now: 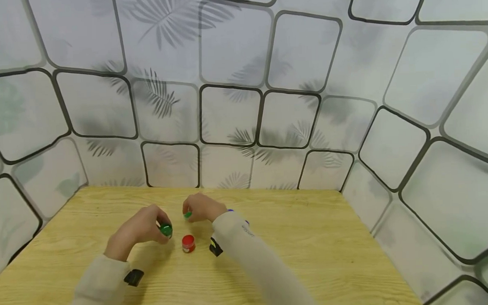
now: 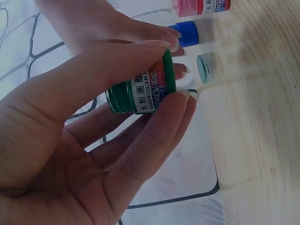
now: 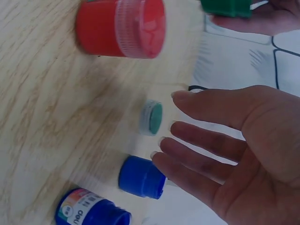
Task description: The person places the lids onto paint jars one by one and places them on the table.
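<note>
My left hand (image 1: pixel 143 228) grips a small green gouache paint jar (image 2: pixel 147 86) between thumb and fingers, above the table. The jar's printed label faces the camera in the left wrist view. My right hand (image 3: pixel 234 140) has its fingers extended and loosely spread beside a small round lid (image 3: pixel 152 117) with a green face, which lies on the table. In the right wrist view a gap shows between the fingertips and the lid. A red paint jar (image 1: pixel 188 243) with a ridged clear lid stands between the two hands, touched by neither.
Two blue paint jars (image 3: pixel 141 176) (image 3: pixel 91 208) are close to the right hand; in the head view the right wrist mostly hides them. The wooden table (image 1: pixel 312 249) meets a patterned cloth backdrop (image 1: pixel 234 117) at its back and sides.
</note>
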The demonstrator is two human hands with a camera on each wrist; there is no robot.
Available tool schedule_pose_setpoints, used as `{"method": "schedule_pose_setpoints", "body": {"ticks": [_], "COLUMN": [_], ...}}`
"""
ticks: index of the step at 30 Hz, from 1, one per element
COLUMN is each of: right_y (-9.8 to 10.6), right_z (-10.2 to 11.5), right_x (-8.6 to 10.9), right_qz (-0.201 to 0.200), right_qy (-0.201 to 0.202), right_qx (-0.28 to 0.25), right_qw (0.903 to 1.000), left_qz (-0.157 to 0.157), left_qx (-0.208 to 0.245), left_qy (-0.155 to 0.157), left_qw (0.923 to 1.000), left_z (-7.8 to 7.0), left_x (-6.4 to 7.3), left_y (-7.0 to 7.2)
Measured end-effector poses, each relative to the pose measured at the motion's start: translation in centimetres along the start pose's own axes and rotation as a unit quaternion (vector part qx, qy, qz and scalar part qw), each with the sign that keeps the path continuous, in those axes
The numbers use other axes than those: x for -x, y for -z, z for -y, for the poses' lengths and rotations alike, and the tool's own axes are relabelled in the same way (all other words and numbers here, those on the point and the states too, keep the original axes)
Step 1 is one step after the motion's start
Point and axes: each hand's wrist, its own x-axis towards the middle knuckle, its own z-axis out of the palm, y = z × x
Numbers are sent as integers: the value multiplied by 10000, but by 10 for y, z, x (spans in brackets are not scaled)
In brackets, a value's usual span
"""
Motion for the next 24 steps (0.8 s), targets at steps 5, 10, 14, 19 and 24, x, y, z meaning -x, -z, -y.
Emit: {"method": "schedule_pose_setpoints", "body": {"ticks": [5,10,14,19,24], "right_y": [-9,-17,-21,-24,-25], "right_z": [2,7,9,10,11], "right_x": [-4,-2,0,3,4], "right_qz": [74,211,236,192,129], "right_qy": [-416,-861,-1058,-914,-626], "right_qx": [177,-8,-34,182,515], "right_qw": [9990,9961,9941,9955,9966], "left_qz": [25,42,50,12,-12], "left_qx": [-11,13,-14,-50,-25], "left_qy": [-81,4,27,-6,-104], "left_qw": [10000,10000,10000,10000,9999], "left_z": [-3,-5,-6,-8,-9], "left_x": [-1,0,0,-1,-1], "left_y": [-2,-3,-4,-6,-7]}}
